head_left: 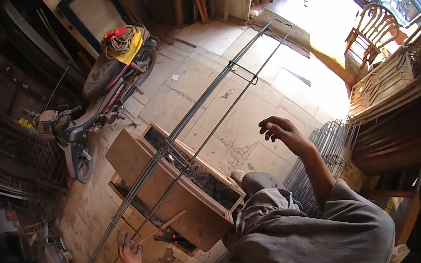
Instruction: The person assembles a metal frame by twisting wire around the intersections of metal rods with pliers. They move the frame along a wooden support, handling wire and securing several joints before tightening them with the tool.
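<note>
A long rebar frame (200, 102) of thin steel bars with rectangular wire stirrups lies diagonally across a wooden bench (177, 200). At the frame's lower-left part is my left hand (129, 256), its thumb and fingers apart, fingertips at the bars near a stirrup (126, 226). Whether they touch the steel is hard to make out. My right hand (286, 133) hangs in the air right of the frame, fingers loosely curved and apart, holding nothing. A thin wooden stick (164, 225) rests on the bench close to my left hand. Beside it lies a dark tool with red on it (168, 238).
Dark loose material (211, 183) fills the bench's troughs. Many bent wire pieces (316, 156) are stacked right of my legs. A motorbike (102, 95) with coiled rope (123, 42) on its seat stands left. Wooden furniture and a chair (375, 30) stand by the doorway at right.
</note>
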A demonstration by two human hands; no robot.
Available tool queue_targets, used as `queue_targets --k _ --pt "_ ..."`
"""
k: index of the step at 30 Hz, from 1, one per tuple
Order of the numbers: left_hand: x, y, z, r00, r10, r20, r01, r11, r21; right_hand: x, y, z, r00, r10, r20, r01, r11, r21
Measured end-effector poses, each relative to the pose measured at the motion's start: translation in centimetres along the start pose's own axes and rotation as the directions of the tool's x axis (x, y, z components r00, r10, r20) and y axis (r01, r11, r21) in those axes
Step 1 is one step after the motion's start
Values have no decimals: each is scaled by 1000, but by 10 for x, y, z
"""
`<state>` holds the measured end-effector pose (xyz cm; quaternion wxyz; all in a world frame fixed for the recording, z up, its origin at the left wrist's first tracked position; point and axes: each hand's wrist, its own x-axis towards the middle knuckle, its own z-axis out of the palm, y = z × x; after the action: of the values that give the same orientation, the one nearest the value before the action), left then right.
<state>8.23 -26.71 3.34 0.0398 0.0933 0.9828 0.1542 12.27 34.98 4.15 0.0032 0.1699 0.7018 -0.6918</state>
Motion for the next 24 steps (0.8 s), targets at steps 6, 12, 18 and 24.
queue_targets --k 6,12,18,24 --pt "-56 13 1 979 -182 -89 164 969 -186 43 45 -51 987 107 -116 -105 994 22" --pt "-121 142 -2 848 -523 -86 475 822 -314 101 77 -124 884 4 -467 -13 1000 -15" --pt "-130 199 44 807 -543 -232 382 779 -497 267 79 -295 704 -104 -702 422 857 296" --pt "-160 223 50 650 -681 -338 430 696 -575 356 69 -340 855 -9 -519 389 673 630"
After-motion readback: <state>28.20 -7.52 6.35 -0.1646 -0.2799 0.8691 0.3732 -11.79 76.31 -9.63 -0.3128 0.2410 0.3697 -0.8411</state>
